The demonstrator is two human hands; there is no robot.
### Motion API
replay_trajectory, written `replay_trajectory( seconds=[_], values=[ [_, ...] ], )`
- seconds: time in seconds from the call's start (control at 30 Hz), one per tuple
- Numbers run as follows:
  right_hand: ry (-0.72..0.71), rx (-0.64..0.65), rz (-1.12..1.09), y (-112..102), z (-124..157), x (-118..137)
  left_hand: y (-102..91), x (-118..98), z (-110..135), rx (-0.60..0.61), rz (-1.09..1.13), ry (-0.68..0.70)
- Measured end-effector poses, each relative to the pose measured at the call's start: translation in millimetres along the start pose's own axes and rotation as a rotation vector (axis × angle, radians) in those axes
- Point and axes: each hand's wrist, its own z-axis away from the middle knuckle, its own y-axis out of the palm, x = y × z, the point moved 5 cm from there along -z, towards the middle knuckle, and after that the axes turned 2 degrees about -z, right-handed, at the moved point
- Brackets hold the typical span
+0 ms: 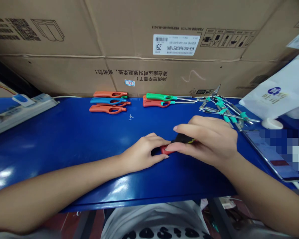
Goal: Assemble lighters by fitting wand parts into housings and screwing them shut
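Note:
My left hand (146, 151) is closed around a red lighter handle (165, 150), pressing it to the blue table; most of the handle is hidden by fingers. Over its right end, my right hand (210, 141) grips a stubby black screwdriver (183, 138) with yellow marks. The screwdriver's tip is out of sight behind the thumb and the red handle. A few tiny screws (131, 117) lie on the table beyond my left hand. Behind them is a group of orange and blue lighter bodies (107, 109).
Green and red long-nosed lighters (159, 97) lie near the cardboard box (129, 43) at the back. Right of them is a pile of metal lighter tubes with teal parts (224, 109). A phone (266, 152) and white bag (281, 86) sit right, a power strip (27, 109) left.

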Motion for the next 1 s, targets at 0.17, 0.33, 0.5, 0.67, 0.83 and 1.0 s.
replay_trajectory(
  seconds=[0.17,0.33,0.5,0.67,0.83,1.0],
  values=[
    [0.061,0.099,-0.423,11,0,-3,-0.7,0,1,-0.013,-0.015,0.009],
    [0.088,-0.024,-0.440,10,-3,-1,0.2,0,2,-0.015,-0.019,0.012],
    [0.032,0.025,-0.167,5,-4,4,0.5,0,1,-0.015,-0.023,0.008],
    [0.017,0.032,-0.101,4,-6,4,0.1,-2,0,-0.012,-0.037,0.016],
    [0.023,-0.007,-0.052,7,-3,7,1.0,0,1,-0.025,-0.048,0.018],
    [0.099,0.023,-0.219,17,5,5,1.8,-1,0,-0.002,-0.038,-0.001]
  ],
)
